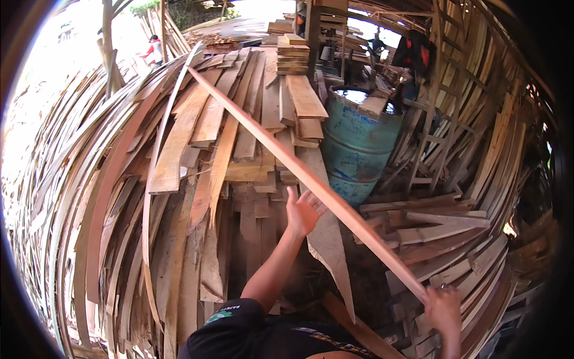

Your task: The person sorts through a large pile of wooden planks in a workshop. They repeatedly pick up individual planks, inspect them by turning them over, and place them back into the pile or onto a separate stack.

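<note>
A long, narrow reddish wooden plank slants across the view, from the stacked boards at the far left down to my right side. My right hand is closed round its near end at the lower right. Close to the middle of the plank, on its left side, my left hand is open with thumb and fingers spread. Its fingertips come up to the plank's lower edge; whether they touch it I cannot tell. The far end of the plank is over the board pile.
A worn blue-green metal drum stands beyond the plank. Short timber blocks are stacked at the back. Loose offcuts lie at the right, near a wooden ladder and leaning boards. A person is far off at the upper left.
</note>
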The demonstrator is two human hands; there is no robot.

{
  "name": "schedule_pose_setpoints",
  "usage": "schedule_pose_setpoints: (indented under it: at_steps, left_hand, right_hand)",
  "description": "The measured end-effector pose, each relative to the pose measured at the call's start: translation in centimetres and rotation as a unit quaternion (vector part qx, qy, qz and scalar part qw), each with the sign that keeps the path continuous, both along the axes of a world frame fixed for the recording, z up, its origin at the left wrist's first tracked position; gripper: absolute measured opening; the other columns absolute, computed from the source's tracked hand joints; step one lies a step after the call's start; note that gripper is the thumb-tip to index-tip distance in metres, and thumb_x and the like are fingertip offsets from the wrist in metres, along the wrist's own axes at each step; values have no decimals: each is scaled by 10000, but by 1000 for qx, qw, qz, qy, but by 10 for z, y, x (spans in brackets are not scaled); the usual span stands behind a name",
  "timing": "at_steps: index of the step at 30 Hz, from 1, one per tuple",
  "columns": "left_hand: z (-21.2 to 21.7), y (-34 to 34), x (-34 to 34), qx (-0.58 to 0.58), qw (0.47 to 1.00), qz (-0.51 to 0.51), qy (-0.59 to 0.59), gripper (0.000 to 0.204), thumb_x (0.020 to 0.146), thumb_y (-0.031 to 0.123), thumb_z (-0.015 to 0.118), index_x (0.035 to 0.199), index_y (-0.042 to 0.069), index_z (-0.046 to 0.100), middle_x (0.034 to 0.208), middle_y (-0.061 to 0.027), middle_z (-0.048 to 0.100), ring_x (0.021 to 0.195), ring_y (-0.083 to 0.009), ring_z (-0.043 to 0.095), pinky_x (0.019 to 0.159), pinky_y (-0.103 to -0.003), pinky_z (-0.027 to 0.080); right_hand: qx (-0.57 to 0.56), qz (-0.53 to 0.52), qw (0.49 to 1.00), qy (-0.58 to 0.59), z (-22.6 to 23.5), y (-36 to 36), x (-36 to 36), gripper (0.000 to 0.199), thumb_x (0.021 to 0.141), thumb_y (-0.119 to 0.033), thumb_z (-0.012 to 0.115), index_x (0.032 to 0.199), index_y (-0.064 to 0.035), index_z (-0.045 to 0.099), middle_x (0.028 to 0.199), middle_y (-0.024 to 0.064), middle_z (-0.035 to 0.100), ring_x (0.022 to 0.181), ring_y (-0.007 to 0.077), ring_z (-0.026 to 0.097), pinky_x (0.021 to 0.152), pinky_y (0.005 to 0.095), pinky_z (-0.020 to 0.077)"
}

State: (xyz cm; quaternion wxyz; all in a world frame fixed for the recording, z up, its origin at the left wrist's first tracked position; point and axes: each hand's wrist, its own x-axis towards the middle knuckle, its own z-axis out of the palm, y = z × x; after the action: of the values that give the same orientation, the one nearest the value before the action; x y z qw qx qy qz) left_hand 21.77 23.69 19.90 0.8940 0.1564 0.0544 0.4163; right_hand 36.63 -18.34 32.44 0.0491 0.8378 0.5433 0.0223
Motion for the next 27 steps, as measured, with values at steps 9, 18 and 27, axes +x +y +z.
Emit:
schedule_pose_setpoints:
  at_steps: [9,18,27]
  left_hand:
    - [-90,-5,40,105,949,-110,-276,441,981,336,420,1300,35,464,975,-94,555,938,-239,532,976,-432,381]
    - [-125,-51,82,150,850,-270,-426,439,962,366,452,1280,65,482,993,-89,582,936,-225,522,955,-423,348]
    - [-128,-127,68,99,926,-266,-250,329,970,306,444,1185,62,493,947,-68,538,896,-229,494,931,-414,366]
  right_hand:
    - [278,-92,955,53,-173,-56,-76,397,632,-158,716,972,-63,535,1002,137,513,956,360,530,806,483,409]
    - [306,-116,944,-46,-234,-113,-97,533,762,-392,686,1152,-59,542,1080,177,560,1052,400,534,880,514,407]
    - [306,-209,924,98,-324,-146,-110,759,692,-435,778,1293,-62,502,1298,196,498,1181,376,488,954,499,393]
